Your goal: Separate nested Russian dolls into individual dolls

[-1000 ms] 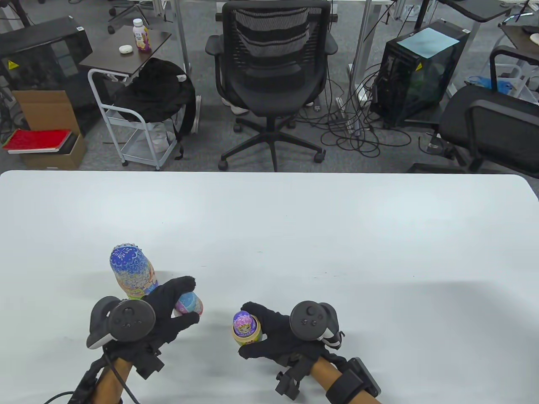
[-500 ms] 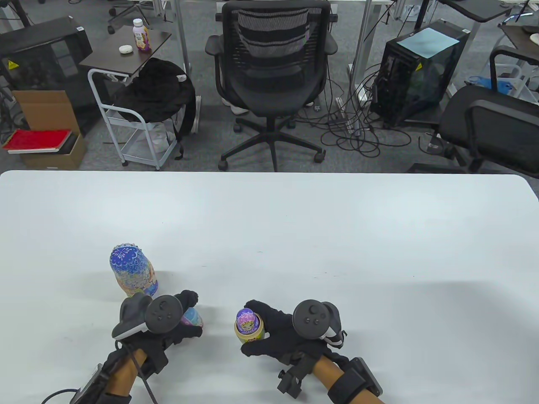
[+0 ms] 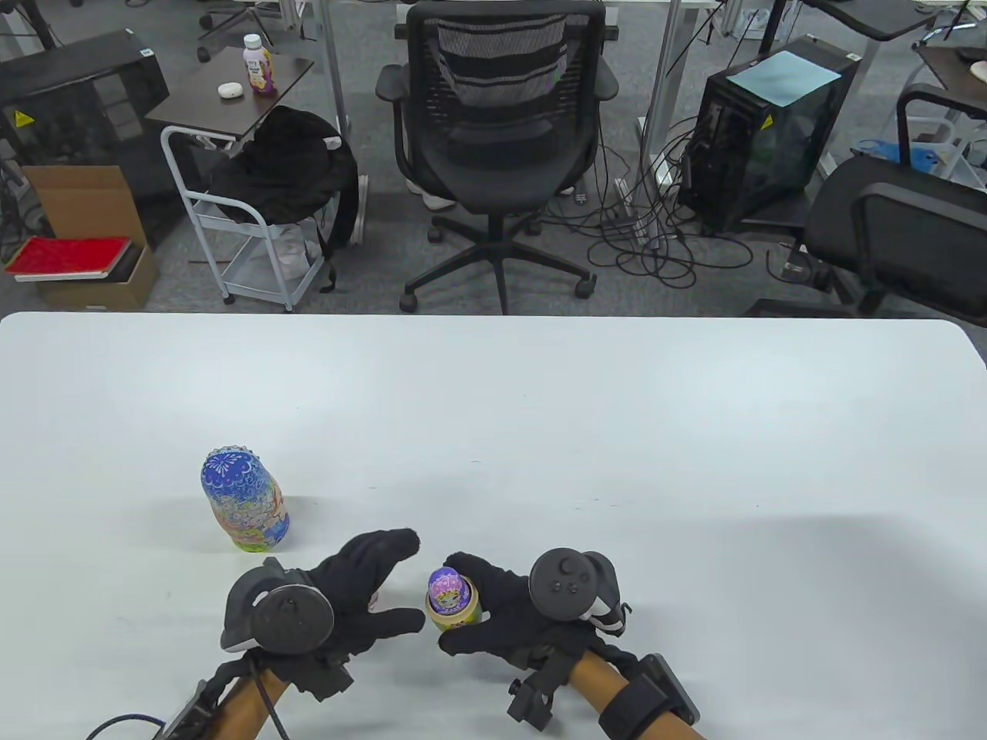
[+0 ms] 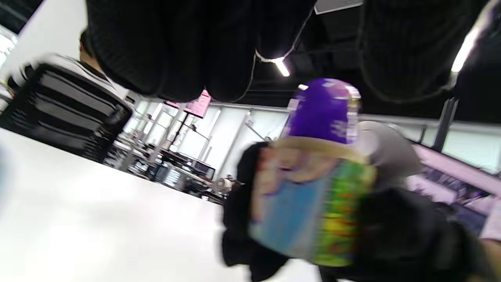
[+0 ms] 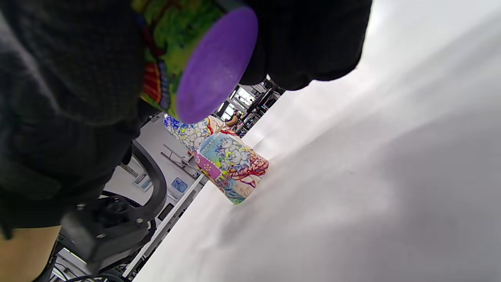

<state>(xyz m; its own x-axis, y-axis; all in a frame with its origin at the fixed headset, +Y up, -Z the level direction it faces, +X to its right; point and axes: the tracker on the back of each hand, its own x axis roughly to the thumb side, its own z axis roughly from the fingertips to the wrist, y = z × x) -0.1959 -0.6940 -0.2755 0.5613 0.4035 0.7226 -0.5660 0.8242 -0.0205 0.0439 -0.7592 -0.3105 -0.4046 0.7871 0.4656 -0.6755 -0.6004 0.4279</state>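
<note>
Beyond the white table (image 3: 540,401) stands 1 black mesh chair (image 3: 497,116) and a PC tower (image 3: 763,131) amid floor cables (image 3: 655,247). At left, a bottle (image 3: 258,65) sits on a side table (image 3: 231,92), near a white cart (image 3: 247,239) and red books (image 3: 69,257).

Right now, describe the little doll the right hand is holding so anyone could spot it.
On the white table, near its front edge, the right hand grips a doll's lower half. The small purple-headed doll sits inside it, unlike the tall blue-topped doll standing alone.
</note>
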